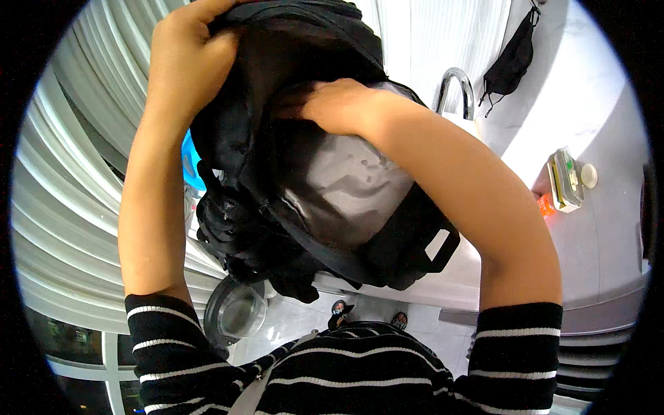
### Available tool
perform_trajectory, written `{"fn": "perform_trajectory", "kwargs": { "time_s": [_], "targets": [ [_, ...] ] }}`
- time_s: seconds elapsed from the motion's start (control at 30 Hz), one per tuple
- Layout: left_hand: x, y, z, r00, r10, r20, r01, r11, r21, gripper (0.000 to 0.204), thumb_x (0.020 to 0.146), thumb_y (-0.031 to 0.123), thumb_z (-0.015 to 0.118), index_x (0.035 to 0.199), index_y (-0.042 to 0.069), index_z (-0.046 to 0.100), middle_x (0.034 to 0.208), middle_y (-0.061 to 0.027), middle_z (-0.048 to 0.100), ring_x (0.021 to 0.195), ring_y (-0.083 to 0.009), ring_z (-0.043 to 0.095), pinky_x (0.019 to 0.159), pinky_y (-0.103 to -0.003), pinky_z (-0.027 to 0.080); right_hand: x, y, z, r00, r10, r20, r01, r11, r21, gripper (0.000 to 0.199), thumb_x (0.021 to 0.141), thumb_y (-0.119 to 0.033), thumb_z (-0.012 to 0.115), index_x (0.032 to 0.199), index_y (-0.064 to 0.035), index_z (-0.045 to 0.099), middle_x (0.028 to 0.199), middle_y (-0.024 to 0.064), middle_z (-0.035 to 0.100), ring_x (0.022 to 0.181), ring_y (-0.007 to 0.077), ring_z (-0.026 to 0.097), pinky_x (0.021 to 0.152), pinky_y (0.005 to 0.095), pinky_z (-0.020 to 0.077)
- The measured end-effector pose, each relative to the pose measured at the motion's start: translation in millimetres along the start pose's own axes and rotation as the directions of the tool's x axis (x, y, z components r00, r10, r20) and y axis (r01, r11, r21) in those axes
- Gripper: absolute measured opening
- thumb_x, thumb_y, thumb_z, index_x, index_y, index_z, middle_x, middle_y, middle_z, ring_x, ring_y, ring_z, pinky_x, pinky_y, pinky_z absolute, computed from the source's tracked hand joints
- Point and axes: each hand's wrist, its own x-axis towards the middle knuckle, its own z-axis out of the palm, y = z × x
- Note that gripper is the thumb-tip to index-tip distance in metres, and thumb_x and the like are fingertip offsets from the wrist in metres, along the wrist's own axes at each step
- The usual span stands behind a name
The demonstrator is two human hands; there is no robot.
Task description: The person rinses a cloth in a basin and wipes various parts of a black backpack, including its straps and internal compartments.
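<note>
Black bag fills the middle of the scene, open, its far edge cut off by the upper border and its depths lost in dark shadow, so whatever lies inside is hard to make out. A grey lining shows in the opening, creased and partly shaded; folds and straps bunch into an indistinct dark mass on the near left, and a strap loop juts out at the near right. The underside is hidden, so whether the bag rests on the pale counter cannot be told. The bag lies between the person's two hands, which are apart. The left hand is clamped on its far left rim, thumb against the black cloth, the other fingers mostly out of sight. The right hand reaches in from the right over the lining, its fingertips swallowed by shadow; whether they grip anything cannot be told. Just left of the bag, a blue object is mostly covered. To the far right stand a curved metal faucet, its base blocked by the right arm, and a hanging black mask; nearer, a clear container sits beside something orange, partly hidden.
</note>
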Motion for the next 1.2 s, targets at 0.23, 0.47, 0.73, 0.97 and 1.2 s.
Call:
{"fn": "perform_trajectory", "kwargs": {
  "time_s": [0.23,0.47,0.73,0.97,1.2],
  "targets": [
    [-12,9,34,0.997,0.07,-0.015,-0.068,0.994,0.086,0.052,0.066,-0.014,0.042,0.108,0.005,0.067,0.1,-0.0093,0.068,0.096,-0.0149,0.061,0.088,-0.026,0.046,-42,12,35,0.988,0.009,-0.154,-0.016,0.999,-0.046,0.063,0.087,-0.005,0.037,0.144,-0.0309,0.029,0.146,-0.0013,0.035,0.135,0.0253,0.033,0.105,0.0473,0.0357],
    [0,3,32,1.0,0.009,-0.03,-0.006,0.993,0.12,0.047,0.07,-0.011,0.047,0.107,0.009,0.068,0.1,-0.0104,0.069,0.096,-0.015,0.063,0.087,-0.026,0.046,-25,9,36,0.975,0.067,-0.21,-0.101,0.983,-0.153,0.058,0.089,-0.01,0.039,0.145,-0.0234,0.029,0.147,-0.0029,0.035,0.135,0.0208,0.032,0.107,0.0518,0.029],
    [-42,40,70,0.894,0.366,0.259,-0.437,0.581,0.687,0.042,0.082,0.016,0.052,0.124,0.012,0.054,0.132,-0.0127,0.049,0.125,-0.0326,0.044,0.1,-0.058,0.032,13,20,41,0.94,0.049,-0.339,-0.104,0.984,-0.148,0.056,0.088,-0.01,0.043,0.143,-0.0197,0.035,0.146,0.0027,0.036,0.134,0.0219,0.033,0.108,0.0464,0.0299],
    [-73,13,69,0.925,0.313,0.216,-0.368,0.594,0.715,0.022,0.072,0.023,0.061,0.093,0.017,0.058,0.142,-0.0103,0.039,0.13,-0.0362,0.035,0.095,-0.065,0.031,50,20,33,0.923,0.088,-0.374,-0.131,0.987,-0.091,0.054,0.087,-0.011,0.046,0.141,-0.017,0.039,0.144,0.0072,0.039,0.132,0.0244,0.037,0.106,0.0431,0.0328],
    [-38,-73,57,0.951,-0.216,0.224,-0.143,0.336,0.931,0.077,0.042,0.057,0.081,0.106,0.018,0.065,0.152,-0.0175,0.012,0.137,-0.0365,0.02,0.096,-0.071,0.025,65,20,-7,0.946,0.161,-0.281,-0.153,0.987,0.05,0.054,0.086,-0.009,0.048,0.139,-0.0176,0.041,0.137,0.0088,0.046,0.121,0.0309,0.049,0.101,0.043,0.0399]
  ]
}}
